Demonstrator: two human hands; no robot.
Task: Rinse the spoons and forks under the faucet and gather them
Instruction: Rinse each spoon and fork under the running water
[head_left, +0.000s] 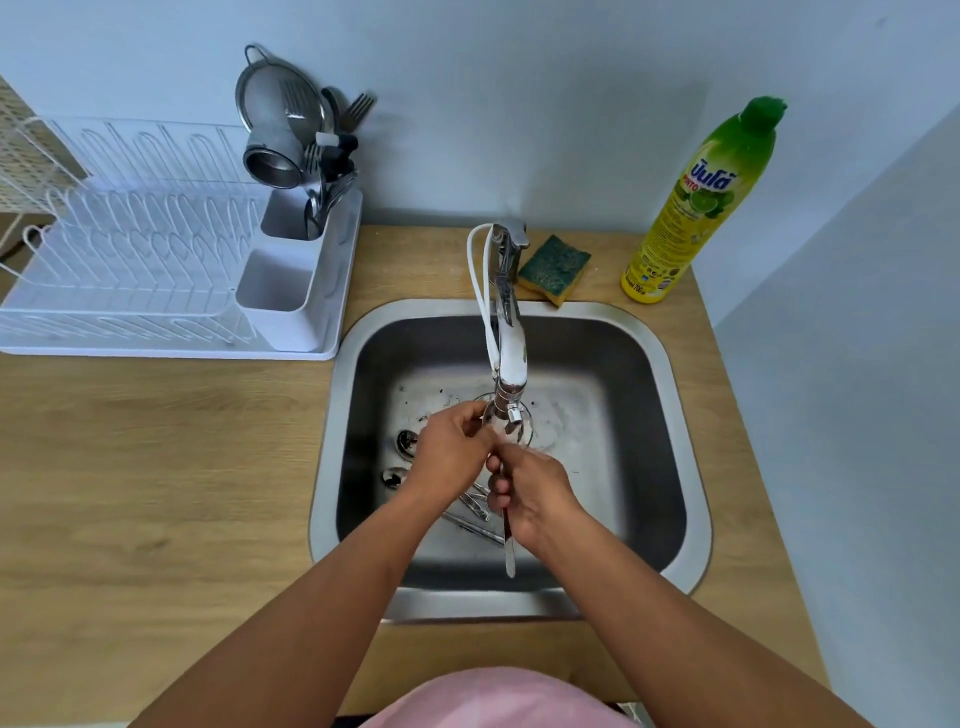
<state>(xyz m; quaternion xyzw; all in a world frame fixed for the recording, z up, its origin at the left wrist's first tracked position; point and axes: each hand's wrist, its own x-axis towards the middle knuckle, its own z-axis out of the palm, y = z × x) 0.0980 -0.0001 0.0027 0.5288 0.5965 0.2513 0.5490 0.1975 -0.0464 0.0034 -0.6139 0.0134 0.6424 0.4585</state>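
Both hands meet over the steel sink (670, 415), just below the faucet (506, 338) spout. My right hand (535, 493) grips one metal utensil (508, 545) by its handle, whose end hangs down toward me. My left hand (449, 452) closes on the upper end of the same utensil under the spout; its head is hidden by the fingers. Several spoons and forks lie on the sink floor to the left, two spoon bowls (402, 452) showing, and more handles (475, 519) lying beneath my wrists.
A white dish rack (156, 270) stands on the wooden counter at the left, its cutlery holder (306, 213) holding forks, spoons, a strainer and a steel cup. A green-and-yellow sponge (556, 267) and a dish soap bottle (701, 208) sit behind the sink.
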